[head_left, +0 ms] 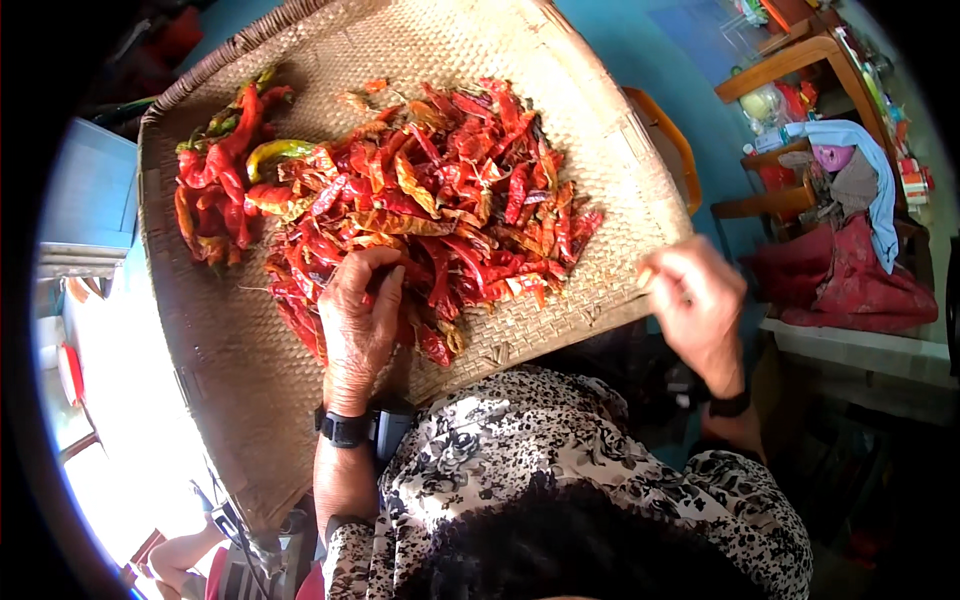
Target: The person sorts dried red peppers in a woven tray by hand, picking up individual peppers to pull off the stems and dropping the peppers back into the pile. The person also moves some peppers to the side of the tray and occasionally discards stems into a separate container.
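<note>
A large pile of dried red chili peppers point(470, 190) lies on a woven tray point(600, 150), a few of them yellowish or orange. Over the near edge of the pile, my left hand point(358, 305) is closed, thumb and forefinger curled together among the peppers. Whatever sits between those fingertips is hidden. Off the tray's right near corner, my right hand point(700, 305) is raised and blurred by motion. Its fingers are pinched closed, with a small pale bit at the tips that I cannot make out. Apart at the left lies a bunch of fresher red peppers point(225, 170), some with green parts.
The tray has a raised, bound rim point(240, 45) and tilts across my lap. To the right are an orange-yellow chair back point(665, 140), a wooden frame point(790, 65), and a red cloth point(840, 275) beside a light-blue one point(875, 190). Another person's bare limb point(185, 555) shows at lower left.
</note>
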Motion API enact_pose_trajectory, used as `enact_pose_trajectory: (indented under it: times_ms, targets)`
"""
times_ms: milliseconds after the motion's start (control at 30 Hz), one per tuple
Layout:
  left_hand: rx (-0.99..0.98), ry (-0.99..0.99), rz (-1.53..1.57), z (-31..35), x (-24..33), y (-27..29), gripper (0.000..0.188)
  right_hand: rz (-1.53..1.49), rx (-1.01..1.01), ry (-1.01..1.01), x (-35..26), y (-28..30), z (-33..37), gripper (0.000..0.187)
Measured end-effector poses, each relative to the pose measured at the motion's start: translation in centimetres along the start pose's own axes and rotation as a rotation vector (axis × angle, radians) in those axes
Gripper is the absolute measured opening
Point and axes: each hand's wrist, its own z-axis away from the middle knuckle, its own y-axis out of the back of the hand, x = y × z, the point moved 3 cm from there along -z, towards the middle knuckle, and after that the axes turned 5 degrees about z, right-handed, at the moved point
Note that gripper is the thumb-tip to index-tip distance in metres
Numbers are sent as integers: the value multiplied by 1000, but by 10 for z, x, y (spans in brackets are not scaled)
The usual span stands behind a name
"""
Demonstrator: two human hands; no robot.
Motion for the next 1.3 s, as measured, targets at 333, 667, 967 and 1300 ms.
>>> enact_pose_trajectory:
  times_ms: [333, 667, 967, 1300]
  targets:
    - [-4, 17, 148, -3, 7, -4, 16, -400, -86, 169, -29, -84, -46, 29]
    - [-67, -16, 182, 0, 20, 1, 16, -285, -191, 316, -67, -125, -55, 12]
    - [43, -80, -318, -33, 28, 19, 27, 261, 307, -24, 33, -32, -86, 26]
    - [-12, -109, -225, -36, 20, 9, 14, -55, -68, 350, -52, -124, -72, 30]
